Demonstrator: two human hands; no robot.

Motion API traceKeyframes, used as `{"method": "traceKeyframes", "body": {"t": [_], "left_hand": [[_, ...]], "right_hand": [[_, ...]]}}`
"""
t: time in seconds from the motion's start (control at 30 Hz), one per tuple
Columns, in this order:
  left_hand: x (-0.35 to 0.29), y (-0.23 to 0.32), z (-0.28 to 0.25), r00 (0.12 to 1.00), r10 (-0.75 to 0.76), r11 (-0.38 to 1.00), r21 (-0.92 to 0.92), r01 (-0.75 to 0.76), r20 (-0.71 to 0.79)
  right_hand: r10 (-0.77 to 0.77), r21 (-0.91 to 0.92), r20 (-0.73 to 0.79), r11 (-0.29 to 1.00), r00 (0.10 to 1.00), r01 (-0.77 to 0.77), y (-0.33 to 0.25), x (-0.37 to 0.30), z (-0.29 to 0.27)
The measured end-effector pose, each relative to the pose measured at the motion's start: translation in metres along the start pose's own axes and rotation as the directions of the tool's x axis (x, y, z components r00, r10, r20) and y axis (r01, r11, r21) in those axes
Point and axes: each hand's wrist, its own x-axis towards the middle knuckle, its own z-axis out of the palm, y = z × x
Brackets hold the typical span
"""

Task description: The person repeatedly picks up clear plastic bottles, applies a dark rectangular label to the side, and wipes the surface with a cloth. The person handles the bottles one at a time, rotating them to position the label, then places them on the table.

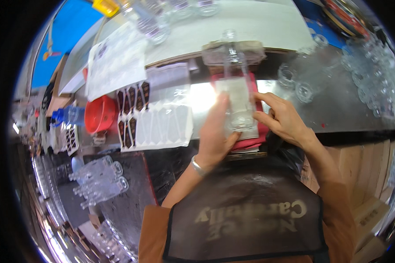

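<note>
A clear, long-necked glass bottle (pixel 236 65) lies in front of me with its neck pointing away, over a red cloth pad (pixel 260 131). A pale rectangle (pixel 236 94) covers its middle; whether it is on the glass or behind it I cannot tell. My left hand (pixel 213 133), blurred, is closed along the bottle's left side, its thumb by the base. From the right, my right hand (pixel 285 119) pinches the bottle's edge with thumb and index finger, the other fingers curled. Beyond, the neck rests over a folded greyish cloth (pixel 254 52).
Left of the pad lies a sheet of dark, tapered labels (pixel 131 98), partly under a white sheet (pixel 116 61). A red bowl (pixel 100 115) stands farther left. Bottles lie at lower left (pixel 103 177); several glass pieces (pixel 303 92) stand right. Cardboard boxes (pixel 357 164) stand lower right.
</note>
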Motion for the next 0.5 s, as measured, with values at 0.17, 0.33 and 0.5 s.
{"method": "traceKeyframes", "body": {"t": [0.17, 0.33, 0.5], "left_hand": [[-0.007, -0.003, -0.021, 1.000, 0.017, 1.000, 0.007, -0.017, 0.014], [-0.008, -0.108, -0.089, 0.919, -0.125, 0.780, 0.536, 0.324, -0.374], [-0.043, -0.111, -0.094, 0.936, -0.317, 0.628, 0.706, 0.328, -0.152]], "right_hand": [[0.233, 0.189, -0.080, 0.958, 0.969, -0.215, 0.008, -0.016, -0.002], [0.288, 0.159, -0.048, 0.947, 0.956, -0.278, 0.020, -0.028, -0.010], [0.160, -0.019, -0.056, 0.987, 0.986, -0.161, 0.027, -0.027, -0.004]]}}
